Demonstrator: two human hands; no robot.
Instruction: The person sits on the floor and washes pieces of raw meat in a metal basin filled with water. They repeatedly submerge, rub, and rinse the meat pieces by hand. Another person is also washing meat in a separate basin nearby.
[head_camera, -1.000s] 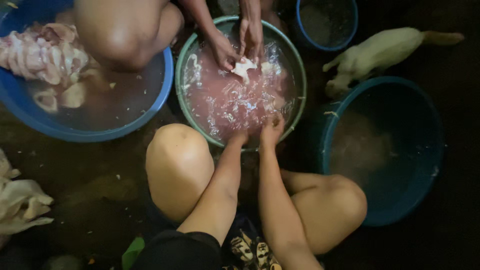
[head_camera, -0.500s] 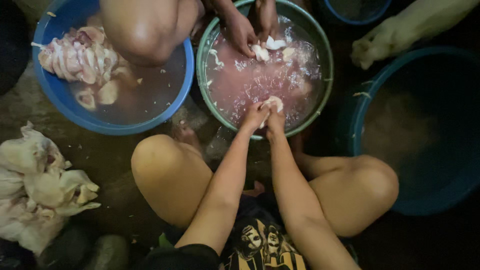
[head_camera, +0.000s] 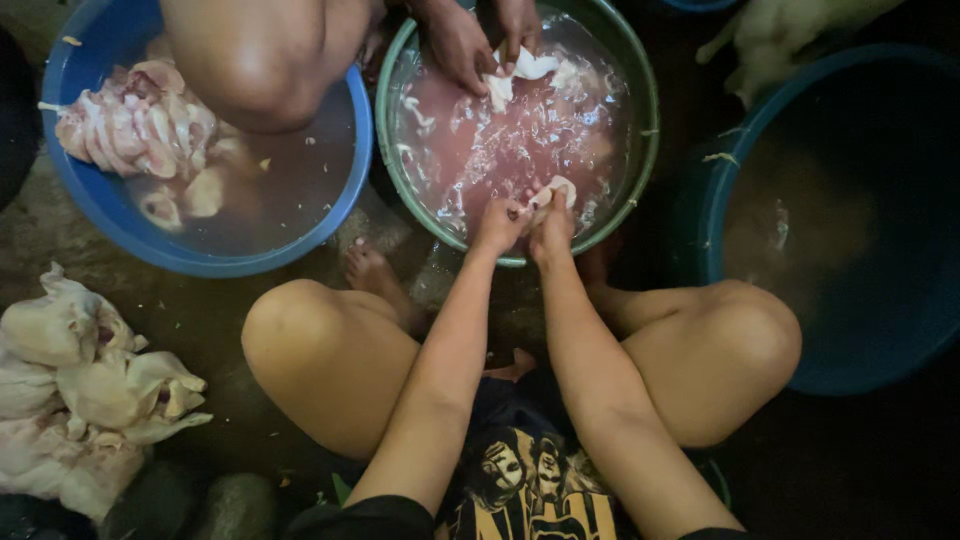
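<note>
I squat over a green basin (head_camera: 645, 150) of pinkish water. My left hand (head_camera: 498, 222) and my right hand (head_camera: 551, 222) meet at its near rim, both pinching a small pale piece of meat (head_camera: 556, 188) just above the water. Across the basin another person's hands (head_camera: 470, 45) hold a white piece of meat (head_camera: 520, 72) at the far rim; that person's knee (head_camera: 265, 55) hangs over the blue basin to the left.
A blue basin (head_camera: 110, 215) at left holds pink cut meat (head_camera: 140, 130) in murky water. A large dark blue tub (head_camera: 850, 360) of water stands right. Plucked chickens (head_camera: 80, 390) lie on the floor at left; another pale carcass (head_camera: 780, 35) lies top right.
The view has shifted, bringing the basins closer. My hands stay at the near rim, still working the pale piece; the other person's hands stay at the far rim.
</note>
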